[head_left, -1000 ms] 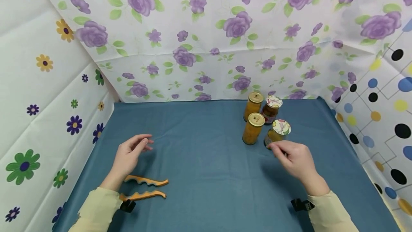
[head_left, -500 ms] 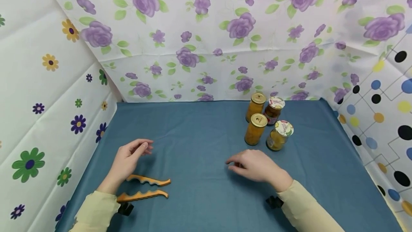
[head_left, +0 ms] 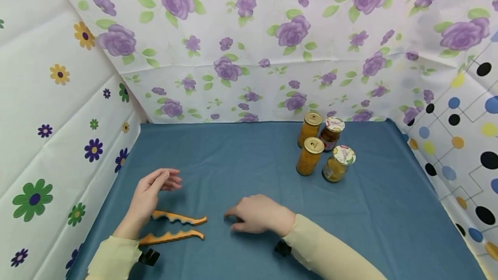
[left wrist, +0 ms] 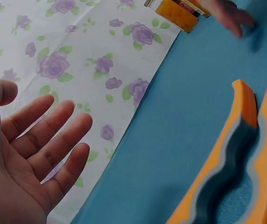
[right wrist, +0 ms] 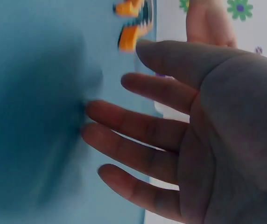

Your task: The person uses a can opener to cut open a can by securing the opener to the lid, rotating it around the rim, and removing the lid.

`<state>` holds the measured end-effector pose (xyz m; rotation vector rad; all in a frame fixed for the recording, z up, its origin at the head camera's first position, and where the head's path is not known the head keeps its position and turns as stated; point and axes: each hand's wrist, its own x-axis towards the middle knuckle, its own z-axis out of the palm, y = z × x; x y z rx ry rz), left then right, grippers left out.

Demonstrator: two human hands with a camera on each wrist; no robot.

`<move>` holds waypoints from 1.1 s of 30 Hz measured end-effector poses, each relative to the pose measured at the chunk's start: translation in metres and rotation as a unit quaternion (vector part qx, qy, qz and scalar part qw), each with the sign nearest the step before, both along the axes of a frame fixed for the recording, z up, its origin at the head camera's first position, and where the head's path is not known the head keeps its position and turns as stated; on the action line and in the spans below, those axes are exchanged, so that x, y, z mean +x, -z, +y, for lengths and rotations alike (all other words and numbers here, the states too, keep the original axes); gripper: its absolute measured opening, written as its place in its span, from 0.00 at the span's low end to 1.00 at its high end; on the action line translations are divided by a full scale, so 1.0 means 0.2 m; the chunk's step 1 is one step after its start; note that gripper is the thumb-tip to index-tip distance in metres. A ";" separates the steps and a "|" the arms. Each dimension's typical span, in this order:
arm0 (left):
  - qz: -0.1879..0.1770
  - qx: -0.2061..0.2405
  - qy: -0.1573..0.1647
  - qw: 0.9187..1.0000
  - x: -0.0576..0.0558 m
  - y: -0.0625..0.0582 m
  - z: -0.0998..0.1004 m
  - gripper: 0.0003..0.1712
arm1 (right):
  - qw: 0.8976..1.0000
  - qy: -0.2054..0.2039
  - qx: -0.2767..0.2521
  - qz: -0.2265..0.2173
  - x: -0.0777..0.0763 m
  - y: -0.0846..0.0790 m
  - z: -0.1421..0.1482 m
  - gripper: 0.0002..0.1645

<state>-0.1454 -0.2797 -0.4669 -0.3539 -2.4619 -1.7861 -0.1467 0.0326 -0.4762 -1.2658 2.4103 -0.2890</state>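
Observation:
An orange tool with two wavy handles (head_left: 177, 236) lies on the blue cloth; its other end is hidden under my left forearm. Grey edging lines the handles (left wrist: 227, 144) in the left wrist view. My left hand (head_left: 153, 187) hovers just beyond the tool, fingers relaxed, holding nothing. To the right of the handle tips is my right hand (head_left: 258, 215), loosely bent and apart from the tool. Its palm (right wrist: 236, 126) faces the right wrist camera with nothing in it. Farther back stand two tall gold-lidded jars (head_left: 309, 157) of orange contents.
Beside the tall jars are a dark jar (head_left: 330, 135) and a shorter yellowish jar (head_left: 337, 165), both with patterned lids. A flowered sheet (head_left: 233, 46) hangs behind the blue cloth (head_left: 241, 159). Patterned sheets also flank it left and right.
My right hand has moved from beside the short patterned-lid jar leftward and nearer to the orange handles. My left hand has shifted only slightly. The jars and tool stay put.

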 end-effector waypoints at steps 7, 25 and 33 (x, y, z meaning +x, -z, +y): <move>0.003 0.017 0.003 1.000 0.03 0.03 -0.03 0.26 | 0.995 0.013 -0.036 0.094 0.07 0.06 -0.31 0.32; -0.028 0.055 0.025 0.998 0.07 0.05 -0.05 0.36 | 0.987 0.034 -0.035 0.155 0.15 0.23 -0.62 0.46; -0.007 0.058 0.042 0.997 0.05 0.04 -0.01 0.35 | 0.997 0.072 -0.011 0.021 0.09 0.18 -0.55 0.57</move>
